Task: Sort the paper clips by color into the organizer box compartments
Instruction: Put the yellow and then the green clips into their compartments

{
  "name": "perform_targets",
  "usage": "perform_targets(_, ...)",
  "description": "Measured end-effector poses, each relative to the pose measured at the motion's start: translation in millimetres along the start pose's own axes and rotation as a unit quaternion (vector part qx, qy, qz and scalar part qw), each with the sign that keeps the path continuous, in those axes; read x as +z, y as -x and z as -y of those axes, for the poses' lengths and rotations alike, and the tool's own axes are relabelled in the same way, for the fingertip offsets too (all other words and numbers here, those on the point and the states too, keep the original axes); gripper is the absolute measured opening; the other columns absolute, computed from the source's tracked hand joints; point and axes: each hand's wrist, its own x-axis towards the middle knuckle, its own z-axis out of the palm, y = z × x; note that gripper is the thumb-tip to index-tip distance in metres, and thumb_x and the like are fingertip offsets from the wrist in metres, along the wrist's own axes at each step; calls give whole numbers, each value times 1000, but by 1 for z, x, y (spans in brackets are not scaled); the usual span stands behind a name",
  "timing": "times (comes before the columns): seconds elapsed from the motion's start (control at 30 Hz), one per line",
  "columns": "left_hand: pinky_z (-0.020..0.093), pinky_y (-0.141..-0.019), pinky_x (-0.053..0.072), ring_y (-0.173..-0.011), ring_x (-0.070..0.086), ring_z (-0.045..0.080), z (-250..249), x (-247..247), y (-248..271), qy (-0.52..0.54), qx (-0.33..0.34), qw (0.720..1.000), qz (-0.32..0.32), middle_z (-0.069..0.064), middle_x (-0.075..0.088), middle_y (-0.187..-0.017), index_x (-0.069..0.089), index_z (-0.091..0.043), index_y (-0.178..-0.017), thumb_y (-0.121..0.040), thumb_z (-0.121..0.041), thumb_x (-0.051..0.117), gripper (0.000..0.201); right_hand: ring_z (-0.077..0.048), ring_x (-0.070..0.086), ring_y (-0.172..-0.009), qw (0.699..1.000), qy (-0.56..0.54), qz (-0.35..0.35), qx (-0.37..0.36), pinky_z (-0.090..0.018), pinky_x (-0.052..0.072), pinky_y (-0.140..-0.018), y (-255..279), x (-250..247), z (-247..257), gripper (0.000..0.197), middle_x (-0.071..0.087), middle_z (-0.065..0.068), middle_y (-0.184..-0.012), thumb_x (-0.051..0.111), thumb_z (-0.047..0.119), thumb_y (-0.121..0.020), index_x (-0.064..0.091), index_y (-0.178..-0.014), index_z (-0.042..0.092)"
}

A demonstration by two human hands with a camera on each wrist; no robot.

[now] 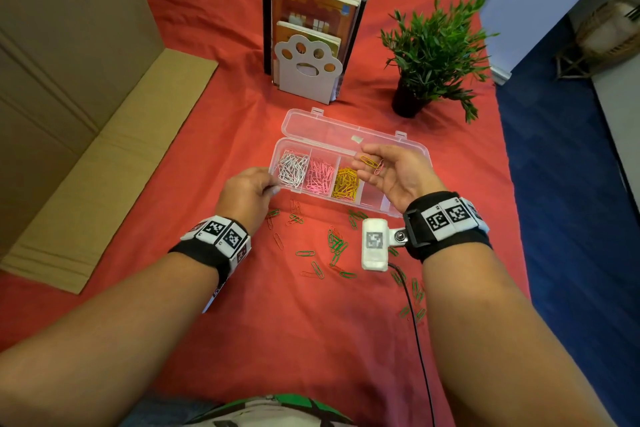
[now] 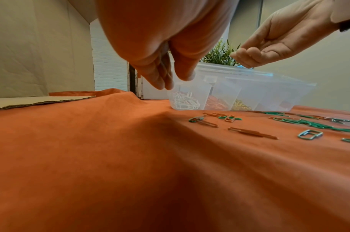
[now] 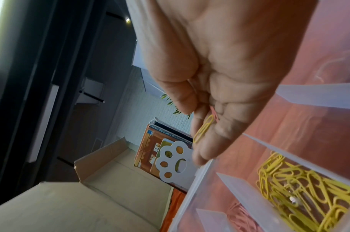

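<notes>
Above the clear plastic organizer box [image 1: 408, 149], the right hand [image 1: 394, 170] hovered palm up, its fingers [image 3: 207, 141] loosely extended and cradling a yellow wire paper clip [image 1: 369, 161] with a pink paper clip [image 1: 379, 166] just beside it toward the palm. Directly beneath those fingertips lay the compartment of yellow paper clips [image 1: 345, 184]; further along sat the pink paper clips [image 1: 320, 177] and then the white paper clips [image 1: 293, 168], each heap in its own section. At that white-clip end, the left hand [image 1: 247, 192] touched the box's near corner, thumb [image 2: 185, 69] and fingers closing on the wall; whether they truly pinched it could not be told. Just behind both wrists, loose green paper clips [image 1: 337, 246] and red paper clips [image 1: 295, 210] lay scattered on the red-orange cloth [image 1: 207, 149]. Beyond the fingertips stood the box's opened lid [image 1: 329, 128], a white paw-shaped bookend [image 1: 308, 69] fronting a row of books, and a small green potted plant [image 1: 433, 52].
</notes>
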Motion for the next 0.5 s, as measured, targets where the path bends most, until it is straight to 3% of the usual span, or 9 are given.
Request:
perform_targets(0.1, 21, -85, 41, -92, 65, 27, -2, -1, 0, 5, 1, 1000, -2, 13, 70, -94, 73, -4, -86, -78, -6, 68, 10, -13, 67, -58, 999, 34, -11, 6, -23, 55, -57, 2, 4, -1, 21, 61, -8, -77, 39, 10, -96, 59, -90, 5)
perform_targets(0.17, 22, -85, 42, -92, 65, 27, -3, -1, 0, 4, 0, 1000, -2, 13, 70, -93, 73, -3, -86, -78, -6, 68, 10, -10, 49, -48, 995, 93, -24, 5, -21, 45, -46, 4, 9, 0, 20, 48, -2, -65, 44, 9, -93, 61, -85, 6)
perform_targets(0.23, 21, -84, 40, -92, 64, 27, -4, -1, -1, -1, -5, 1000, -2, 13, 70, -94, 72, -3, -87, -79, -7, 67, 10, -13, 38, -52, 954, 298, -31, 1, -23, 36, -46, 8, 16, 2, 14, 42, 0, -62, 52, 10, -89, 65, -86, 5)
perform_targets(0.27, 21, -84, 40, -92, 64, 27, -5, -2, -2, -3, -8, 1000, -1, 13, 70, -94, 72, -3, -87, -79, -8, 67, 10, -17, 45, -60, 886, 464, -22, -2, -25, 40, -53, 9, 19, 2, 15, 50, -3, -68, 53, 11, -89, 66, -90, 3)
perform_targets(0.3, 21, -84, 40, -92, 64, 28, -5, -2, -3, -7, -10, 1000, 0, 13, 70, -94, 72, -4, -87, -79, -9, 67, 11, -22, 54, -73, 796, 605, 4, -7, -27, 46, -64, 10, 23, 0, 20, 58, -8, -81, 52, 12, -88, 66, -96, 0)
perform_targets(0.33, 21, -84, 41, -92, 64, 28, -6, -3, -5, -11, -12, 1000, 4, 13, 70, -94, 72, -4, -88, -80, -9, 67, 11, -26, 58, -90, 719, 695, 24, -11, -30, 50, -78, 11, 25, -5, 25, 62, -12, -98, 49, 10, -87, 66, -104, 2)
perform_targets(0.37, 21, -83, 41, -91, 64, 28, -8, -4, -6, -15, -12, 1000, 7, 13, 70, -94, 72, -5, -88, -80, -10, 66, 11, -28, 57, -104, 663, 748, 32, -8, -34, 50, -88, 11, 25, -9, 30, 60, -13, -112, 49, 10, -85, 65, -109, 7)
perform_targets(0.43, 24, -82, 43, -90, 63, 28, -11, -6, -9, -18, -17, 1000, 14, 13, 70, -93, 72, -6, -88, -80, -10, 66, 11, -31, 47, -118, 575, 817, 35, -13, -43, 43, -100, 9, 23, -21, 35, 49, -13, -125, 51, 13, -82, 63, -115, 17)
perform_targets(0.5, 27, -84, 44, -91, 62, 28, -15, -8, -12, -19, -24, 999, 22, 13, 69, -94, 72, -5, -88, -81, -10, 65, 11, -33, 40, -123, 511, 859, 26, -24, -48, 34, -104, 5, 20, -30, 35, 42, -13, -129, 52, 18, -83, 62, -116, 21)
